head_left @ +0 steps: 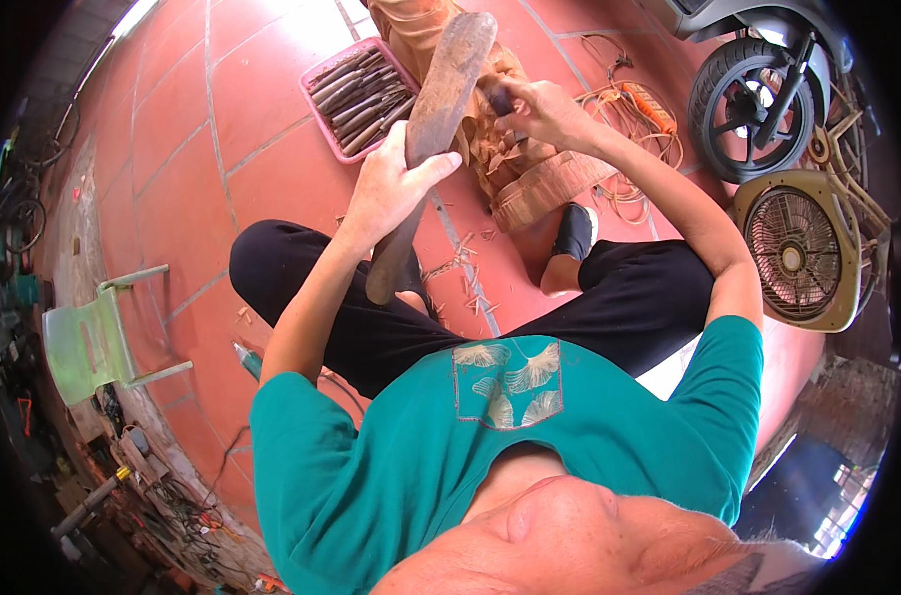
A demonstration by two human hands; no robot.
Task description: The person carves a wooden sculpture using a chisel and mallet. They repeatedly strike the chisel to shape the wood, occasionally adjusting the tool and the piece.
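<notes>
My left hand (pixel 396 188) is closed around a long, flat wooden club (pixel 450 84), its broad worn end raised over the wood and its other end pointing down toward my leg. My right hand (pixel 544 114) grips a dark, rounded tool handle (pixel 500 97); the lower part of that tool is hidden. Below the right hand a reddish-brown wood carving (pixel 544 188) lies on the floor between my feet, cut with folds and ridges and with a flat sawn end toward me. The club covers part of it.
A pink basket (pixel 346 154) of several chisel-like tools sits left of the carving. Wood chips (pixel 465 273) litter the tiles. An orange power strip (pixel 649 107) with cords, a motorbike wheel (pixel 753 109) and a box fan (pixel 797 253) stand right; a green chair (pixel 83 342) stands left.
</notes>
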